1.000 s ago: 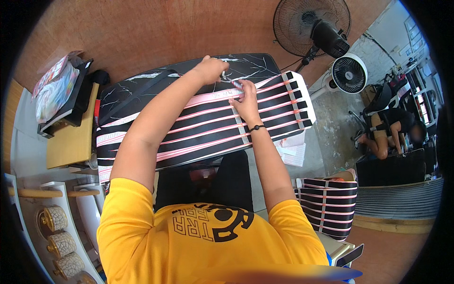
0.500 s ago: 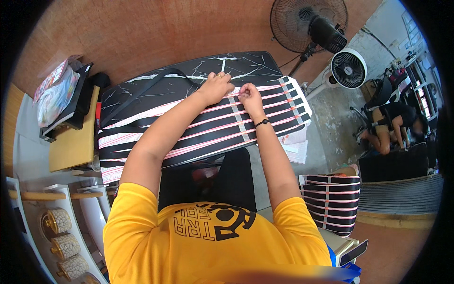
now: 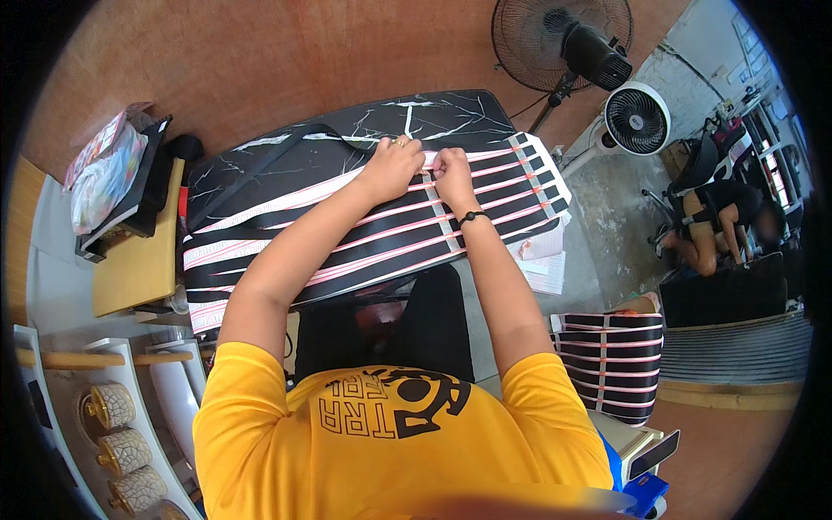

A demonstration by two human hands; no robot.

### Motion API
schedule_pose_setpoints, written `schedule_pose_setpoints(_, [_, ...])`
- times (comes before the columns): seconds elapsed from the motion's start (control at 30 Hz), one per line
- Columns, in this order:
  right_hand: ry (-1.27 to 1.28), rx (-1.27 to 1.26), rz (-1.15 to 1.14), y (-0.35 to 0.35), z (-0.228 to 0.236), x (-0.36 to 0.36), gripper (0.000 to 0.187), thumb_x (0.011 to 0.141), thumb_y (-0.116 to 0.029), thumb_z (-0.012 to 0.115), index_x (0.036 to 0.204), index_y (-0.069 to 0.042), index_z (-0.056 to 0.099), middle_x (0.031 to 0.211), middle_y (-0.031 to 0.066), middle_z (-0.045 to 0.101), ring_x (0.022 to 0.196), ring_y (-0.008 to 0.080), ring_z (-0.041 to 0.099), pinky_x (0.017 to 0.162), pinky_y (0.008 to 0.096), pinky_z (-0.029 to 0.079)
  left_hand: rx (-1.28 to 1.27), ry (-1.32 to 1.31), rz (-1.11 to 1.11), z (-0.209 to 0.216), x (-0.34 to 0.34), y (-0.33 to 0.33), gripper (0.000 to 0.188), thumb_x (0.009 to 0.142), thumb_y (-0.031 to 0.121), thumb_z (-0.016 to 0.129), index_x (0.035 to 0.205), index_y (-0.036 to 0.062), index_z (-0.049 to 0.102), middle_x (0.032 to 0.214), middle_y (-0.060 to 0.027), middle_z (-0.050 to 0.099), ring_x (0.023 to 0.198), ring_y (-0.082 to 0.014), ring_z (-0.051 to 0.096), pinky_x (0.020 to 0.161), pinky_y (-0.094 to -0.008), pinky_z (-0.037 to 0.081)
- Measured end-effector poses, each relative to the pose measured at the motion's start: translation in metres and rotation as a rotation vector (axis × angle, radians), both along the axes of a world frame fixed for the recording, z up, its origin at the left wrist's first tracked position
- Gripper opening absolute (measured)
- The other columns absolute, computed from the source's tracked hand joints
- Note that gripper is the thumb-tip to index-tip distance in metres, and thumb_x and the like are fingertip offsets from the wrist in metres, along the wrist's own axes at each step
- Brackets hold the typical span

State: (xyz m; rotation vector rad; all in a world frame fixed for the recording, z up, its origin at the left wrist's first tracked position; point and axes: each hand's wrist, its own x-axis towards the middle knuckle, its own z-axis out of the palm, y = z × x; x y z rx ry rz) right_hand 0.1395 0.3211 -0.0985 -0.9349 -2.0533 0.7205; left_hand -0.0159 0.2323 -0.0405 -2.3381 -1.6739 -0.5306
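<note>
Striped panel: it lies on the worktop, under and around both hands; the left hand and right hand meet its far edge near the top of a grey band.
Hand state: left palm-down with bent fingers, right with fingers curled in; whether either pinches anything cannot be told.
Panel look: long black and white strips, pink-red lines, grey bands crossing them.
Since one second ago: the left hand is lower and closer to the right.

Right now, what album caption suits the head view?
Left hand and right hand side by side on pink-lined strips atop a black marbled table.
</note>
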Motion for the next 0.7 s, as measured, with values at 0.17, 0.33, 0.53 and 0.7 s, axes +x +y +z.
schedule_pose_setpoints(0.17, [0.064,-0.096,0.001,-0.004,0.002,0.0,0.02,0.073,0.015,0.065,0.084,-0.002,0.063,0.097,0.0134,0.055,0.093,0.0299,0.06,0.079,0.0349,0.052,0.088,-0.028,0.02,0.007,0.013,-0.016,0.007,0.082,0.012,0.061,0.087,0.0076,0.063,0.098,-0.0079,0.056,0.102,-0.027,0.053,0.084,-0.0434,0.038])
schedule_pose_setpoints(0.33, [-0.024,0.024,0.095,0.0,0.004,0.007,0.011,0.077,0.005,0.07,0.086,-0.001,0.07,0.1,0.0141,0.058,0.095,0.0293,0.06,0.082,0.0354,0.051,0.095,-0.107,0.125,0.007,0.02,-0.027,0.006,0.081,0.011,0.062,0.086,0.0082,0.064,0.094,-0.008,0.056,0.099,-0.0276,0.054,0.084,-0.044,0.038])
schedule_pose_setpoints(0.53, [-0.138,0.086,0.009,0.0,-0.003,-0.002,0.004,0.083,-0.006,0.069,0.084,-0.002,0.07,0.097,0.0166,0.059,0.093,0.0319,0.059,0.083,0.0395,0.049,0.089,-0.131,0.136,0.009,0.035,-0.052,0.005,0.081,0.01,0.061,0.085,0.0084,0.062,0.095,-0.008,0.056,0.098,-0.0278,0.054,0.083,-0.044,0.037])
schedule_pose_setpoints(0.7, [-0.058,-0.01,0.004,0.005,0.002,0.003,0.008,0.085,-0.004,0.066,0.091,-0.004,0.072,0.1,0.0136,0.06,0.091,0.0274,0.06,0.082,0.0355,0.05,0.106,-0.203,0.188,0.005,0.047,-0.092,0.006,0.082,0.011,0.063,0.088,0.0096,0.062,0.095,-0.0076,0.055,0.099,-0.0277,0.054,0.084,-0.0453,0.037])
